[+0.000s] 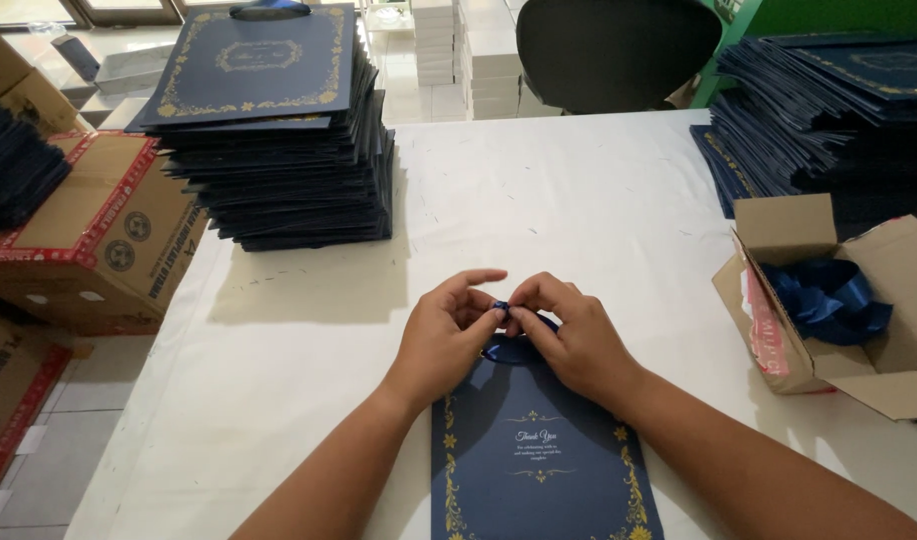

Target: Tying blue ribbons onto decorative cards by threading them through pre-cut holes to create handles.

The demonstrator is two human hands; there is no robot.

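Observation:
A flat navy paper bag (pixel 539 470) with gold ornamental print lies on the white table (pixel 539 210) right in front of me. At its top edge a blue ribbon (pixel 502 308) is pinched between the fingertips of both hands. My left hand (pixel 444 335) grips the ribbon from the left, with the index finger stretched out above. My right hand (pixel 569 335) pinches it from the right and rests over the bag's top edge. Part of the ribbon loop is hidden under my right hand.
A tall stack of matching navy bags (pixel 279 130) stands at the back left. A second stack (pixel 829 110) is at the back right. An open cardboard box (pixel 839 300) with blue ribbons sits at right. Cardboard cartons (pixel 89 230) stand left of the table. A black chair (pixel 619 50) is behind.

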